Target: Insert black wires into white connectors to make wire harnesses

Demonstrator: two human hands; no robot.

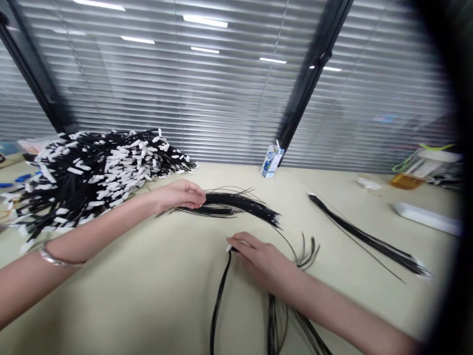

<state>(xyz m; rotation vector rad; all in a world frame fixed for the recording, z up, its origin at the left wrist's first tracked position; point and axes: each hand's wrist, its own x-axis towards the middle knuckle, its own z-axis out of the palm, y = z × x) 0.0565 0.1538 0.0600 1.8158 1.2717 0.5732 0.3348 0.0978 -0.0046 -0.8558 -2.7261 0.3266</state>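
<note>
The left hand (181,194) touches black wires (246,206) on the counter (158,301); I cannot tell whether it grips any. The right hand (260,254) pinches a white plug (228,248).

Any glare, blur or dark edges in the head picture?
Head view, top: bright light strips glare over the window blinds; head view, right: a black curved border, and the container of amber liquid looks soft; head view, below: diffuse shadows on the table near the right hand.
</note>
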